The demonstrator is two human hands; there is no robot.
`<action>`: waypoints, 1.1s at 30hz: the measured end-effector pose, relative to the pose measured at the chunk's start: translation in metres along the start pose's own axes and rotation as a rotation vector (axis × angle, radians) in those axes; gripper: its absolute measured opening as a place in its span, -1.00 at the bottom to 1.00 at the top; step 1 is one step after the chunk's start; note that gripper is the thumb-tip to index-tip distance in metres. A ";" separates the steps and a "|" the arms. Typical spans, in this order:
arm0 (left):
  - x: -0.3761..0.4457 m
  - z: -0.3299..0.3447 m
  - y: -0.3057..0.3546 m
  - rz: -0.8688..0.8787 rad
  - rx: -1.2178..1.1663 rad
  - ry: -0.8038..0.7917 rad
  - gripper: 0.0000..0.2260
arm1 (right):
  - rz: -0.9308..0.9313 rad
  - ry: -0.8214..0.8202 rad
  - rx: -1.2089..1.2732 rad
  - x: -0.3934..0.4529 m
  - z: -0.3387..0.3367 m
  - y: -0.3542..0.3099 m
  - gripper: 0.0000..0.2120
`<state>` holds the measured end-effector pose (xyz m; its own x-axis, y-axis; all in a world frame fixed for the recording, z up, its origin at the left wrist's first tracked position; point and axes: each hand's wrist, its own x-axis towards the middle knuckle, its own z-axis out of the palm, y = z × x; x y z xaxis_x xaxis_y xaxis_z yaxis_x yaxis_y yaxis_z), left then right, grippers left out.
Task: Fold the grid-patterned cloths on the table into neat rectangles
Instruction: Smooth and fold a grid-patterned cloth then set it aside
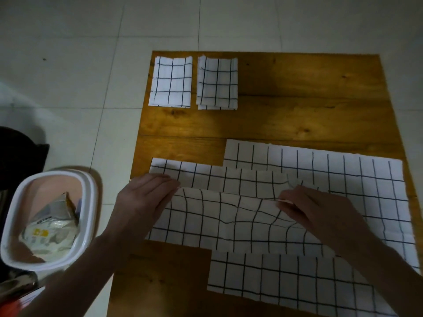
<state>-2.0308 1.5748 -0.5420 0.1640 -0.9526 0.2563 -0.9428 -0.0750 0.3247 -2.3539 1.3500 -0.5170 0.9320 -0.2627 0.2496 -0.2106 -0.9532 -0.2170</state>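
Observation:
A white cloth with a black grid lies half folded across the near middle of the wooden table, its surface wrinkled. My left hand rests flat on its left end with straight fingers. My right hand pinches the folded edge near the cloth's middle. Beneath it a larger grid cloth lies spread flat toward the right. Two folded grid rectangles sit side by side at the table's far left, one left of the other.
A white oval bin holding crumpled packaging stands on the tiled floor just left of the table. Dark objects lie at the far left edge. The table's far right part is bare wood.

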 end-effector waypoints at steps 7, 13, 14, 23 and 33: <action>0.041 -0.039 -0.007 0.031 0.096 0.002 -0.71 | 0.078 -0.035 -0.087 0.010 -0.040 0.028 -0.74; 0.068 -0.071 0.000 0.062 0.069 0.101 -0.73 | 0.262 0.012 -0.137 0.026 -0.075 0.035 -0.73; 0.070 -0.073 0.000 0.078 0.068 0.113 -0.73 | 0.278 0.032 -0.153 0.027 -0.079 0.033 -0.76; 0.025 -0.040 0.007 0.037 -0.005 0.048 -0.68 | 0.420 0.073 -0.141 -0.023 -0.042 0.006 -0.70; -0.060 0.026 0.019 -0.045 0.035 -0.160 -0.49 | 0.575 -0.073 -0.200 -0.071 0.024 -0.015 -0.72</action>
<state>-2.0659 1.6224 -0.5751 0.1601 -0.9827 0.0929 -0.9457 -0.1257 0.2997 -2.4103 1.3863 -0.5545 0.6691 -0.7391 0.0780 -0.7304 -0.6734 -0.1142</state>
